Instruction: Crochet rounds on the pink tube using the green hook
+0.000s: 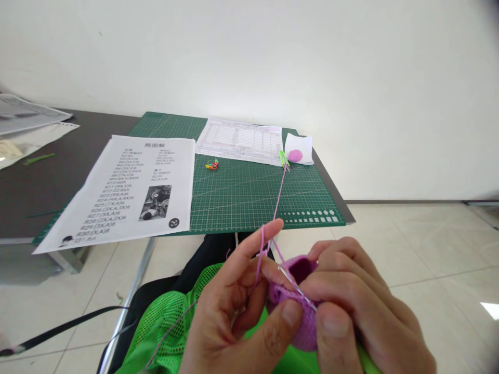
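Observation:
A hollow purple crocheted piece (306, 330) is between my two hands, low in the head view. My left hand (241, 306) pinches its near left edge between thumb and fingers, with purple yarn (279, 195) looped round the raised index finger. My right hand (358, 301) is closed round a silver crochet hook (292, 283), whose tip points up and left across the opening of the piece. From my left hand the yarn runs up to green-handled scissors (284, 159) on the mat. A small purple yarn ball (295, 156) rests on white paper beside them.
On the dark table (101, 123) lies a green cutting mat (241, 200). A printed pattern sheet (132, 176) covers its left part, and a table form (239, 139) is at the back. Small coloured stitch markers (212, 164) lie between. More papers (31, 117) are at the far left.

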### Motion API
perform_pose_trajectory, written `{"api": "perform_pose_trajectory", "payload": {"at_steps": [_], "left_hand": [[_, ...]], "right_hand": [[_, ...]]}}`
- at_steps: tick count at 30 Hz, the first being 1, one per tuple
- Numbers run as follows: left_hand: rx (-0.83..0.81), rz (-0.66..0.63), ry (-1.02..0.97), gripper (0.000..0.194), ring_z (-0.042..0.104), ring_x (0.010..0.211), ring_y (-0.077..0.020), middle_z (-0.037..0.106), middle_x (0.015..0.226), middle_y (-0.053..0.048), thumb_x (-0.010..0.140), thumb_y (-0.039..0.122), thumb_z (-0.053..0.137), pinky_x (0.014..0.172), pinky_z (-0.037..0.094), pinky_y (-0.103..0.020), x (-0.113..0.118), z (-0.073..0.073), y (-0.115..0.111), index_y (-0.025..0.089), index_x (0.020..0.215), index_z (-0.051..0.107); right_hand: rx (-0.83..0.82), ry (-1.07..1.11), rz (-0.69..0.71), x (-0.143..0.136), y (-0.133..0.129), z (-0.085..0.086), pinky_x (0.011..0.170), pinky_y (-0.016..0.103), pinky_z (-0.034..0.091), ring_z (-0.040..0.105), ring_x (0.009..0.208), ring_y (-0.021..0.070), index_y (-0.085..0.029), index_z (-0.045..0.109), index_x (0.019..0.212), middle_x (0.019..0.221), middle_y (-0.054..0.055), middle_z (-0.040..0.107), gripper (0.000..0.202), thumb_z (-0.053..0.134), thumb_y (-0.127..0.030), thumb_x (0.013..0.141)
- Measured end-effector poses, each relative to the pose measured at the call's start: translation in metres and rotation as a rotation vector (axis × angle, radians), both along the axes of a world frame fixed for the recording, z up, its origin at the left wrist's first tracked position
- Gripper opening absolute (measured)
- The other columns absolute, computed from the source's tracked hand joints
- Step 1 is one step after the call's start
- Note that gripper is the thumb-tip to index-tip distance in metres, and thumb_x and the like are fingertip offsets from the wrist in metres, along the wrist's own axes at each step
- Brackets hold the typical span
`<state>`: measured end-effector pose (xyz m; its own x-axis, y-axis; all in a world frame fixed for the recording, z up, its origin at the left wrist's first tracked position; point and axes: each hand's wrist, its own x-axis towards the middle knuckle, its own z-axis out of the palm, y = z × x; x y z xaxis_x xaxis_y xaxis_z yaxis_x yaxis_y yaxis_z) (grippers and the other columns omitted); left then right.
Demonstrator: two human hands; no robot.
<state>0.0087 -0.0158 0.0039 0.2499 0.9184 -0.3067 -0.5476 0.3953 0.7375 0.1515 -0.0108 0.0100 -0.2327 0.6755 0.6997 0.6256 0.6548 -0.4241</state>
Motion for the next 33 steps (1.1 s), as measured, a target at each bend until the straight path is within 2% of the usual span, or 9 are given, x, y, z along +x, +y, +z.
{"api": "perform_pose_trajectory", "payload": {"at_steps": [7, 10, 14, 19, 22, 25, 28, 31, 33], "left_hand": [[-0.031, 0.101, -0.095, 0.050, 0.064, 0.069, -0.0066, 0.075, 0.077, 0.006, 0.072, 0.024, 0.092, 0.072, 0.052, -0.011, 0.008, 0.002, -0.003, 0.043, 0.117, 0.078], [-0.025, 0.104, -0.092, 0.050, 0.065, 0.068, -0.0062, 0.075, 0.076, 0.006, 0.073, 0.023, 0.092, 0.073, 0.053, -0.011, 0.009, 0.003, -0.004, 0.042, 0.117, 0.078], [-0.008, 0.115, -0.102, 0.052, 0.065, 0.068, -0.0075, 0.075, 0.076, 0.005, 0.075, 0.022, 0.090, 0.068, 0.053, -0.012, 0.008, 0.002, -0.007, 0.043, 0.120, 0.076], [0.122, 0.215, 0.151, 0.056, 0.063, 0.067, -0.0066, 0.075, 0.079, 0.008, 0.082, 0.026, 0.084, 0.070, 0.053, -0.008, 0.014, -0.005, -0.014, 0.051, 0.130, 0.067], [0.134, 0.262, 0.223, 0.056, 0.063, 0.070, -0.0064, 0.074, 0.080, 0.008, 0.083, 0.028, 0.083, 0.071, 0.051, -0.006, 0.016, -0.007, -0.013, 0.051, 0.131, 0.066], [0.043, 0.199, 0.091, 0.052, 0.064, 0.070, -0.0065, 0.073, 0.077, 0.007, 0.078, 0.028, 0.088, 0.076, 0.052, -0.009, 0.013, -0.004, -0.008, 0.048, 0.123, 0.073], [-0.008, 0.090, 0.028, 0.052, 0.063, 0.069, -0.0073, 0.071, 0.075, 0.005, 0.072, 0.030, 0.092, 0.073, 0.052, -0.010, 0.006, 0.003, -0.002, 0.042, 0.120, 0.077], [0.018, 0.005, 0.026, 0.055, 0.056, 0.062, -0.0068, 0.069, 0.073, 0.005, 0.072, 0.031, 0.092, 0.066, 0.050, -0.011, 0.000, 0.007, 0.002, 0.041, 0.124, 0.075], [0.034, -0.042, -0.011, 0.056, 0.050, 0.059, -0.0060, 0.069, 0.074, 0.005, 0.075, 0.030, 0.090, 0.062, 0.048, -0.012, -0.002, 0.007, 0.002, 0.043, 0.126, 0.073]], "right_hand": [[0.009, 0.042, -0.001, -0.004, -0.001, -0.005, 0.076, 0.034, 0.053, 0.055, 0.064, 0.0098, -0.017, 0.054, 0.092, 0.070, -0.002, 0.057, 0.022, 0.041, -0.029, 0.106], [0.044, 0.026, -0.005, -0.005, 0.003, -0.007, 0.074, 0.034, 0.054, 0.054, 0.058, 0.0087, -0.017, 0.054, 0.090, 0.068, -0.004, 0.059, 0.017, 0.043, -0.020, 0.102], [0.077, -0.020, -0.012, 0.000, 0.001, -0.004, 0.069, 0.034, 0.058, 0.057, 0.057, 0.0102, -0.017, 0.054, 0.085, 0.066, -0.003, 0.064, 0.017, 0.048, -0.001, 0.085], [0.015, 0.014, -0.013, 0.003, -0.003, -0.007, 0.068, 0.034, 0.057, 0.060, 0.060, 0.0124, -0.016, 0.057, 0.086, 0.067, 0.001, 0.066, 0.018, 0.051, 0.000, 0.083], [0.042, 0.068, 0.022, 0.000, 0.003, -0.015, 0.069, 0.034, 0.057, 0.056, 0.058, 0.0120, -0.017, 0.054, 0.087, 0.065, 0.000, 0.062, 0.012, 0.047, -0.009, 0.093], [0.056, 0.134, 0.062, 0.000, 0.009, -0.018, 0.068, 0.032, 0.058, 0.057, 0.058, 0.0112, -0.019, 0.053, 0.086, 0.062, -0.002, 0.058, 0.024, 0.040, -0.026, 0.105], [-0.007, 0.133, 0.150, 0.008, 0.011, -0.007, 0.064, 0.031, 0.059, 0.062, 0.061, 0.0123, -0.018, 0.057, 0.087, 0.066, -0.001, 0.064, 0.027, 0.044, -0.034, 0.105], [-0.162, 0.028, 0.219, 0.015, 0.014, 0.018, 0.061, 0.030, 0.060, 0.065, 0.060, 0.0135, -0.017, 0.064, 0.088, 0.066, 0.001, 0.069, 0.027, 0.052, -0.035, 0.103], [-0.140, -0.037, 0.231, 0.016, 0.018, 0.036, 0.054, 0.026, 0.060, 0.069, 0.059, 0.0141, -0.017, 0.066, 0.085, 0.068, 0.003, 0.073, 0.027, 0.055, -0.036, 0.102]]}}
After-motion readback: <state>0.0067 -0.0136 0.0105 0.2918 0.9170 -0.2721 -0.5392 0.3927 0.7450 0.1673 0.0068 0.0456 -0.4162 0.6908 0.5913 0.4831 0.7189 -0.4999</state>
